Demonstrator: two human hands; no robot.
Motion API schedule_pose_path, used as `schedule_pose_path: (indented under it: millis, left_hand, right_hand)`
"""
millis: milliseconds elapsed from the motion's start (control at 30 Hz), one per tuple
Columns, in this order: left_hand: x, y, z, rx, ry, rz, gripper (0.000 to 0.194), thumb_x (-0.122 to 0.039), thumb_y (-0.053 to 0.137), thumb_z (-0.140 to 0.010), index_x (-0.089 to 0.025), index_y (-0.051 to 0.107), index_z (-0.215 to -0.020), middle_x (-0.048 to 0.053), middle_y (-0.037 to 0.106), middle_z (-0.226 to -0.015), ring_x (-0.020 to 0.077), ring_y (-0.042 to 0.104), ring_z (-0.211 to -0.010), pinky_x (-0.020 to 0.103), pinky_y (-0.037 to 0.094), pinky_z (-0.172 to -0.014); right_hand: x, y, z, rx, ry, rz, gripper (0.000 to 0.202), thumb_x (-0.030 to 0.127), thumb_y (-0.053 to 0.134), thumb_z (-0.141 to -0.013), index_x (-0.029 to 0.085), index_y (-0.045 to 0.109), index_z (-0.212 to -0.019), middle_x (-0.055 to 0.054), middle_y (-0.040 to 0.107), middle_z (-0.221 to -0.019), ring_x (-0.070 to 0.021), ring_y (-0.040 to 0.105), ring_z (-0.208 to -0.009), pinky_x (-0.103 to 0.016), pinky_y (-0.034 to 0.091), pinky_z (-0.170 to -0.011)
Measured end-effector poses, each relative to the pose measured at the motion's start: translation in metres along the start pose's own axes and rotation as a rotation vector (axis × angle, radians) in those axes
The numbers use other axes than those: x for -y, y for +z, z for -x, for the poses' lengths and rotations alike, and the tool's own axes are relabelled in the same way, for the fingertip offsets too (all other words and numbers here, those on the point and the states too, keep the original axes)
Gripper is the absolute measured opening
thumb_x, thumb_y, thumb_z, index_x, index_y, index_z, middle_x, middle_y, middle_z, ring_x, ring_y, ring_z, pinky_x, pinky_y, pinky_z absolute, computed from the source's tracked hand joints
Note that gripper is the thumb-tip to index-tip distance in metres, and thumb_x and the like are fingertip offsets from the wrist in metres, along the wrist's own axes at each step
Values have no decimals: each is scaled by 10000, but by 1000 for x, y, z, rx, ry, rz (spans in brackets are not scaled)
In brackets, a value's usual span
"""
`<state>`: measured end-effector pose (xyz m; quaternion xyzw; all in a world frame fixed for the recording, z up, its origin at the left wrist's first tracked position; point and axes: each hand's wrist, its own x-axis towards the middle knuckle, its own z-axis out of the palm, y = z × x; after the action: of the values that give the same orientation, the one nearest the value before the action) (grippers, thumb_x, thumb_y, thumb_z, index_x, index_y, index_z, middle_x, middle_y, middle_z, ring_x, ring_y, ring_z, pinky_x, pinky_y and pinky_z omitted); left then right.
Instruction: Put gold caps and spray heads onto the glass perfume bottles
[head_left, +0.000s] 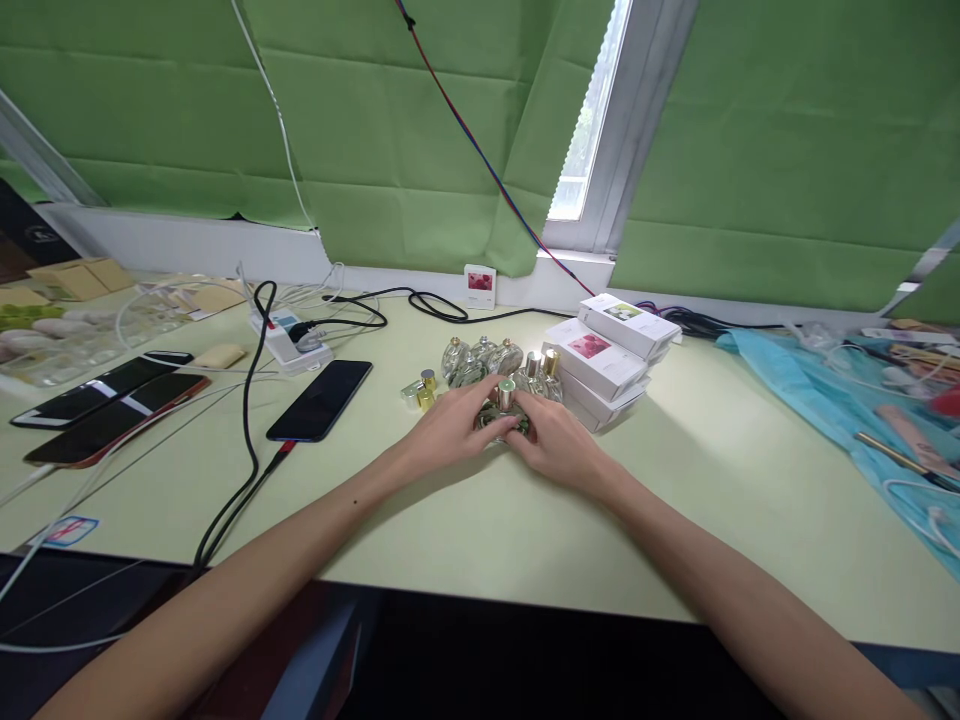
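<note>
Left hand, right hand: curled closed around one silver-capped clear-glass bottle.
Open pale-green desk at 4 o'clock, front edge at 6; bottle's body partly finger-hidden.

I see a pale yellow-green tabletop, plain green cloth past its far edge. Around the middle, my feed gives me a clear bottle with a silvery cap. White boxes bear pink-red and green-and-white pictures. I find a black phone toward the left edge, bright blue sheeting along the right.
</note>
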<state>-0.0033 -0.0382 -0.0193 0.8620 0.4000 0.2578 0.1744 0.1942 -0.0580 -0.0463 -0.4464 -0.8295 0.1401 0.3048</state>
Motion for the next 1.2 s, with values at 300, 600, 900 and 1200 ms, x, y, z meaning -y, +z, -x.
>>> schedule_pose_path:
  millis: [300, 600, 900, 1200]
  left_hand:
    - [0, 0, 0, -3, -11, -14, 333, -434, 574, -975, -202, 622, -1210, 11, 657, -799, 170, 561, -641, 286, 344, -584]
    - [4, 0, 0, 21, -6, -56, 253, -427, 568, -982, -201, 594, -1094, 11, 651, -779, 177, 561, -646, 293, 340, -605]
    - [3, -1, -2, 26, -6, -81, 232, -436, 579, -976, -205, 557, -968, -5, 615, -718, 177, 547, -628, 298, 320, -602]
    - [4, -2, -1, 30, -4, -79, 253, -452, 588, -970, -209, 534, -926, -10, 602, -694, 172, 531, -599, 299, 310, -586]
  right_hand:
    - [-1, 1, 0, 4, 2, 26, 63, 220, 525, -959, 213, 531, -1021, -48, 666, -934, -189, 568, -709, -284, 369, -649]
    - [-1, 1, 0, 12, -5, 57, 49, 219, 506, -962, 215, 510, -1010, -55, 666, -938, -204, 575, -733, -292, 359, -650]
    - [-2, 1, 0, 20, -6, 72, 44, 210, 504, -964, 212, 509, -1007, -57, 669, -930, -204, 568, -726, -295, 356, -651]
    - [0, 0, 0, 37, 1, 75, 71, 206, 509, -966, 203, 516, -1037, -61, 674, -923, -210, 576, -738, -294, 365, -657]
